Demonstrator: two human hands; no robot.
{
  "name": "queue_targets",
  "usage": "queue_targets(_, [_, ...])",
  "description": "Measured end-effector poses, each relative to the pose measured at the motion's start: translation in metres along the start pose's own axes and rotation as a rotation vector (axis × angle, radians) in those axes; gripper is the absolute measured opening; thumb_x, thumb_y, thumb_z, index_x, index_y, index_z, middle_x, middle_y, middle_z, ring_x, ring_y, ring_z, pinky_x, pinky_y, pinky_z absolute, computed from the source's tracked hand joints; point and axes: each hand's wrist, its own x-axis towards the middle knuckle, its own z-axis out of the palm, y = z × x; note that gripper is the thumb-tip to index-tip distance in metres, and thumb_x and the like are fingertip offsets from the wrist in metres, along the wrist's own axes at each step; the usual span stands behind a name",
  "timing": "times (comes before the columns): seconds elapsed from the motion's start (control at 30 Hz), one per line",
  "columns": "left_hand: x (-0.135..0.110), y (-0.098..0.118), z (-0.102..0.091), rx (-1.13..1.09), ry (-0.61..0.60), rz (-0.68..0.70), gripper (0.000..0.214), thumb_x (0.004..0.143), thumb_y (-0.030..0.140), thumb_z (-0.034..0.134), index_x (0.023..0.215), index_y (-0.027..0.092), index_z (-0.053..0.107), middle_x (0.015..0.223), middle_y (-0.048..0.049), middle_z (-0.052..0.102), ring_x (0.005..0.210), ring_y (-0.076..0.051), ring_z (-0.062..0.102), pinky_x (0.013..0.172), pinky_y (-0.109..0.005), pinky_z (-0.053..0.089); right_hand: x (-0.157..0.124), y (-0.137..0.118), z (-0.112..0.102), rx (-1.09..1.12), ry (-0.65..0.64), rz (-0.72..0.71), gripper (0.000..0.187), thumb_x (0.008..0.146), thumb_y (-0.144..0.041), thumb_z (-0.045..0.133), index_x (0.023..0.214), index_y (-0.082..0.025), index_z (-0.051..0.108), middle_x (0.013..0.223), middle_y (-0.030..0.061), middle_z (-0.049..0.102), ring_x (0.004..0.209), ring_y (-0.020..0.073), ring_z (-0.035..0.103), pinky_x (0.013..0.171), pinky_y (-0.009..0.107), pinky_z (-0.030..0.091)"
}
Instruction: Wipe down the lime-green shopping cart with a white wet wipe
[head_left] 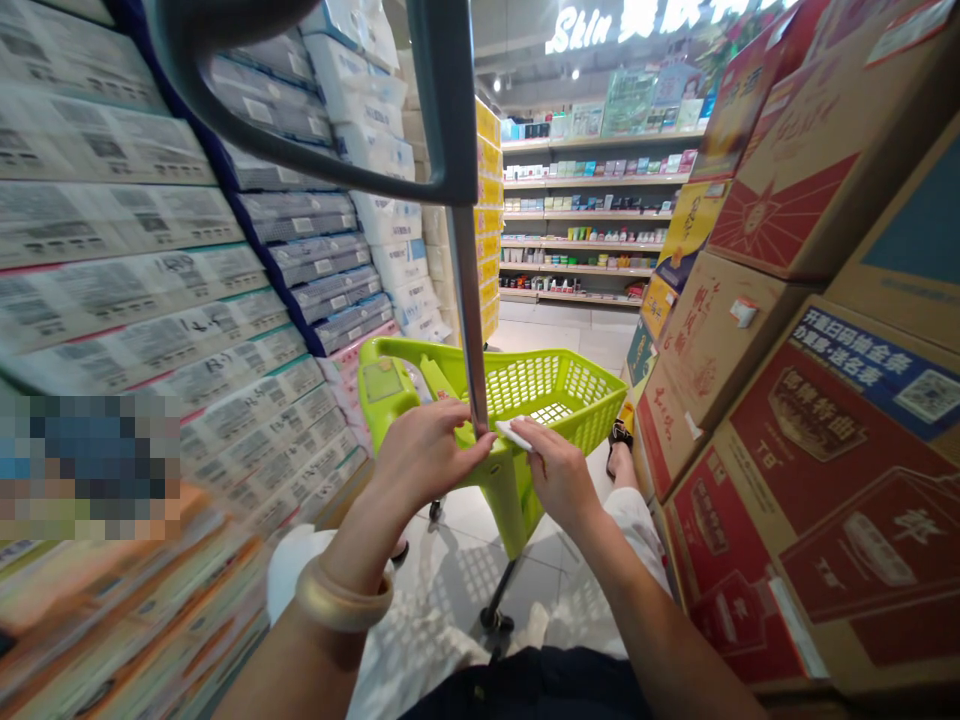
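A lime-green wheeled shopping basket (559,395) stands on the tiled floor in front of me, its grey pull handle (469,300) rising up past the camera. My left hand (427,450) is closed around the base of the handle pole, a gold bangle on the wrist. My right hand (559,470) pinches a small white wipe (514,434) against the pole where it meets the basket rim. The basket looks empty.
Stacked packs of tissue paper (150,280) wall the left side. Red and brown cardboard boxes (795,400) are piled on the right. A narrow aisle runs ahead to shelves of skincare products (592,200). A sandalled foot (619,440) shows by the basket.
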Motion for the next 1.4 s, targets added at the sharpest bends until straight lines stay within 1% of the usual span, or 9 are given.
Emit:
queue_targets(0.07, [-0.002, 0.002, -0.003, 0.047, 0.021, 0.004, 0.024, 0.083, 0.045, 0.059, 0.086, 0.025, 0.074, 0.088, -0.0031, 0.074, 0.081, -0.021, 0.067, 0.066, -0.028, 0.046, -0.002, -0.002, 0.002, -0.039, 0.047, 0.012, 0.049, 0.084, -0.002, 0.042, 0.120, -0.023, 0.068, 0.116, 0.0082, 0.073, 0.117, 0.0229, 0.065, 0.101, 0.042, 0.054])
queue_targets(0.23, [-0.008, 0.013, -0.005, 0.167, 0.010, -0.026, 0.035, 0.086, 0.052, 0.053, 0.084, 0.023, 0.072, 0.083, -0.0061, 0.073, 0.080, -0.025, 0.066, 0.068, -0.032, 0.046, -0.007, -0.016, 0.008, 0.036, 0.012, -0.079, 0.053, 0.085, -0.002, 0.042, 0.128, -0.025, 0.063, 0.126, 0.0061, 0.068, 0.123, 0.0201, 0.061, 0.107, 0.039, 0.049])
queue_targets(0.43, [-0.012, 0.014, 0.000, 0.229, -0.102, -0.033, 0.031, 0.081, 0.051, 0.059, 0.081, 0.024, 0.074, 0.083, -0.0065, 0.075, 0.079, -0.026, 0.066, 0.068, -0.034, 0.046, -0.010, -0.005, 0.012, -0.011, 0.112, -0.001, 0.049, 0.088, -0.003, 0.038, 0.124, -0.022, 0.065, 0.120, 0.0095, 0.071, 0.123, 0.0228, 0.061, 0.106, 0.046, 0.049])
queue_targets(0.5, [-0.012, 0.013, 0.003, 0.271, -0.142, -0.028, 0.035, 0.082, 0.053, 0.058, 0.081, 0.023, 0.075, 0.080, -0.0084, 0.075, 0.077, -0.027, 0.067, 0.068, -0.035, 0.046, -0.011, -0.009, 0.013, 0.041, 0.090, -0.034, 0.048, 0.089, -0.004, 0.038, 0.125, -0.023, 0.064, 0.122, 0.0084, 0.070, 0.125, 0.0213, 0.059, 0.108, 0.045, 0.048])
queue_targets(0.6, [-0.014, 0.012, 0.005, 0.296, -0.141, -0.051, 0.035, 0.084, 0.051, 0.055, 0.085, 0.023, 0.076, 0.080, -0.0093, 0.075, 0.075, -0.028, 0.068, 0.068, -0.036, 0.047, -0.012, -0.013, 0.015, 0.111, 0.061, -0.098, 0.048, 0.090, -0.004, 0.038, 0.128, -0.024, 0.062, 0.125, 0.0079, 0.068, 0.126, 0.0189, 0.058, 0.109, 0.042, 0.048])
queue_targets(0.8, [-0.016, 0.013, 0.003, 0.314, -0.171, -0.070, 0.037, 0.085, 0.051, 0.053, 0.085, 0.022, 0.076, 0.081, -0.0094, 0.075, 0.079, -0.029, 0.069, 0.069, -0.036, 0.047, -0.019, 0.001, 0.018, 0.047, 0.190, -0.004, 0.047, 0.090, -0.003, 0.038, 0.124, -0.022, 0.066, 0.123, 0.0091, 0.070, 0.124, 0.0212, 0.060, 0.107, 0.041, 0.050])
queue_targets(0.97, [-0.017, 0.014, 0.003, 0.333, -0.152, -0.086, 0.033, 0.085, 0.048, 0.054, 0.088, 0.023, 0.076, 0.086, -0.0085, 0.076, 0.084, -0.027, 0.069, 0.073, -0.034, 0.047, -0.026, -0.011, 0.021, 0.165, 0.129, -0.119, 0.051, 0.091, -0.003, 0.039, 0.131, -0.024, 0.061, 0.130, 0.0073, 0.066, 0.128, 0.0207, 0.057, 0.109, 0.042, 0.048])
queue_targets(1.17, [-0.018, 0.013, 0.003, 0.332, -0.157, -0.059, 0.035, 0.085, 0.049, 0.053, 0.085, 0.022, 0.075, 0.082, -0.0080, 0.075, 0.082, -0.028, 0.068, 0.072, -0.036, 0.046, -0.039, 0.008, 0.018, 0.082, 0.262, -0.091, 0.053, 0.092, -0.001, 0.036, 0.132, -0.025, 0.060, 0.128, 0.0082, 0.067, 0.122, 0.0199, 0.061, 0.106, 0.040, 0.051])
queue_targets(1.4, [-0.018, 0.010, 0.003, 0.315, -0.140, -0.066, 0.034, 0.084, 0.048, 0.055, 0.086, 0.021, 0.076, 0.083, -0.0090, 0.075, 0.082, -0.028, 0.069, 0.072, -0.037, 0.046, -0.050, 0.001, 0.021, 0.131, 0.153, -0.209, 0.054, 0.092, -0.002, 0.041, 0.138, -0.027, 0.054, 0.128, 0.0082, 0.067, 0.124, 0.0220, 0.060, 0.104, 0.043, 0.053])
